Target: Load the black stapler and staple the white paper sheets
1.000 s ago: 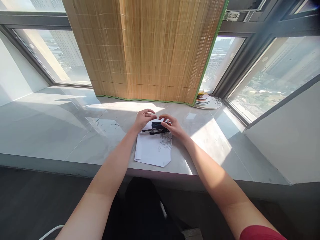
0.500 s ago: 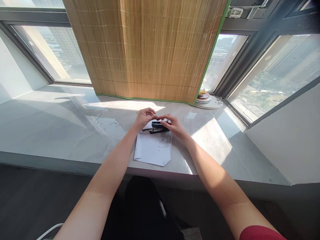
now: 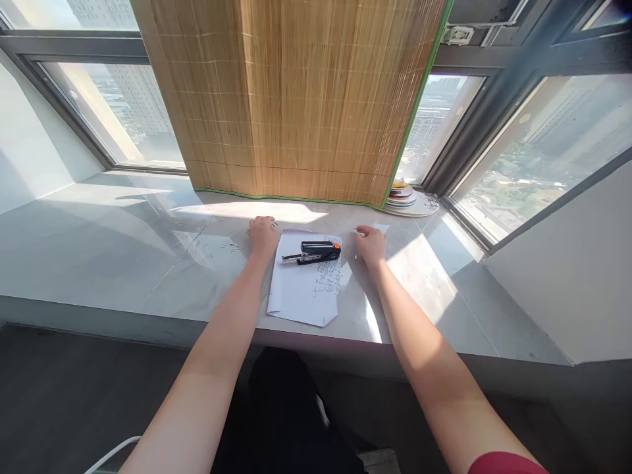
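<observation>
A black stapler (image 3: 320, 253) with an orange spot at its right end lies opened on a white sheet of paper (image 3: 301, 293). Dark staple-like marks cover the paper's right side. To the left of the paper's top edge is my left hand (image 3: 263, 236), fingers closed, with something small and thin at the fingertips. My right hand (image 3: 371, 244) rests over the ledge right of the paper; its fingers are curled together, a tiny item near the tips too small to name.
Small loose bits (image 3: 231, 247) lie left of my left hand on the pale stone ledge (image 3: 108, 263). Stacked plates (image 3: 407, 200) stand at the back right. A bamboo blind (image 3: 296, 99) hangs behind, between windows.
My hands were together above the stapler. They have moved apart, left hand to the left and right hand to the right, uncovering the stapler and the top of the paper.
</observation>
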`<state>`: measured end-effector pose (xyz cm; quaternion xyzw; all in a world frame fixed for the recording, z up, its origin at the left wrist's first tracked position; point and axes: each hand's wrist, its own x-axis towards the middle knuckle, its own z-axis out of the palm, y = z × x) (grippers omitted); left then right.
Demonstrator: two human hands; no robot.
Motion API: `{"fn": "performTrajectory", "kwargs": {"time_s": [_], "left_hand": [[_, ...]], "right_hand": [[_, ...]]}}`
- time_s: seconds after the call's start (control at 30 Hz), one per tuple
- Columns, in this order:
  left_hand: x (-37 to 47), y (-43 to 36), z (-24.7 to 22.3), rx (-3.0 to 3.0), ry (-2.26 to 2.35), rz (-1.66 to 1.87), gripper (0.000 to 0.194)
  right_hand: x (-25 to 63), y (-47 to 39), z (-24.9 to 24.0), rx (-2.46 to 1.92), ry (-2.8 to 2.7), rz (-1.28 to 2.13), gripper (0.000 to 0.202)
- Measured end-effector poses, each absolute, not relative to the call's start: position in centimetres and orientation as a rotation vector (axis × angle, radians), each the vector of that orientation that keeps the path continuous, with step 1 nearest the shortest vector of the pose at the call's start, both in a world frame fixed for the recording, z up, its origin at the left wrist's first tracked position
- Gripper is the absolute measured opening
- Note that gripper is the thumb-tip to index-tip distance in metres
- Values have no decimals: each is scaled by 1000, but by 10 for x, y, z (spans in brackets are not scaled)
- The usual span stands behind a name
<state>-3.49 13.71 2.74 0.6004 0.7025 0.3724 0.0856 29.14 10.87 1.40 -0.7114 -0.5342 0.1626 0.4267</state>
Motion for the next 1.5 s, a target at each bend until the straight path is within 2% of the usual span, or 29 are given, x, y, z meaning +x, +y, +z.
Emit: {"fn": "performTrajectory", "kwargs": {"time_s": [0.1, 0.2, 0.37, 0.53, 0.7, 0.83, 0.97, 1.07, 1.27, 1.5], "left_hand": [[-41, 140, 20, 1808, 2156, 976, 40], [-44, 142, 15, 1864, 2158, 884, 41], [-43, 142, 14, 1887, 2152, 883, 33], [-42, 139, 18, 1837, 2135, 961, 16], [-40, 140, 17, 1779, 2123, 1053, 14], [-35, 143, 18, 1604, 1787, 1387, 6], [-29, 144, 21, 1508, 1539, 1543, 9], [-27, 142, 24, 1480, 1490, 1557, 8], [-23, 138, 28, 1455, 1383, 1530, 9], [-17, 133, 33, 1375, 1217, 1480, 19]], "right_hand": [[294, 109, 12, -1828, -1312, 342, 51], [293, 109, 13, -1869, -1298, 330, 52], [290, 107, 12, -1924, -1305, 329, 51], [290, 108, 7, -1913, -1277, 305, 44], [288, 107, 9, -1921, -1296, 273, 43], [277, 103, 19, -1595, -1340, 283, 35], [261, 93, 30, -1087, -1738, 678, 42], [251, 85, 32, -881, -2051, 795, 42], [245, 84, 23, -896, -2010, 689, 36], [251, 94, 18, -1134, -1755, 458, 38]]}}
